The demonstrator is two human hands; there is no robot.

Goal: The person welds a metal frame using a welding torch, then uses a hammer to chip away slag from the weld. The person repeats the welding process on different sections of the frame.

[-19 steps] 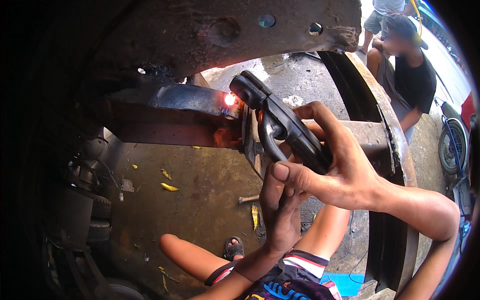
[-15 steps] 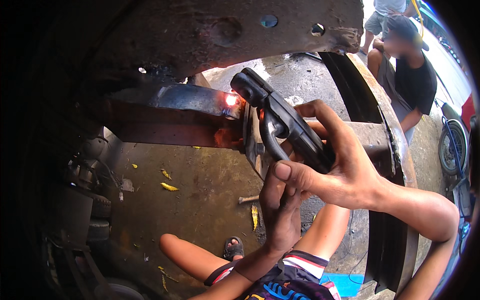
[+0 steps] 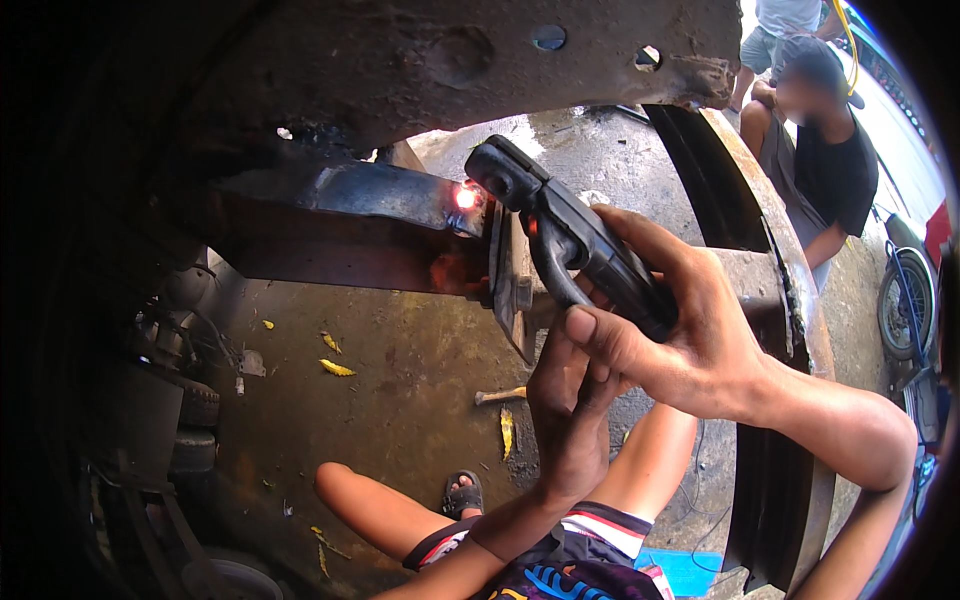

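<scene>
My right hand [image 3: 705, 330] is wrapped around the handle of a black welding electrode holder [image 3: 610, 265], thumb along its near side below the curved lever. The holder slants up and left, its head beside a glowing orange spot [image 3: 466, 196] at the end of a dark steel bar [image 3: 385, 195]. In the picture, the head overlaps the bar's end region; whether they touch I cannot tell. My left hand [image 3: 570, 430] is raised just under the right thumb, fingers closed and partly hidden; what they hold, if anything, cannot be made out.
A large rusty steel beam [image 3: 590, 65] hangs overhead. A curved steel channel [image 3: 780, 500] runs down the right. A wooden-handled tool [image 3: 500, 396] and yellow leaves [image 3: 337, 368] lie on the floor. Another person [image 3: 815, 150] crouches at upper right, near a wheel [image 3: 905, 300].
The whole view has shifted slightly. Both hands and the electrode holder keep nearly the same pose, and the orange spot still glows.
</scene>
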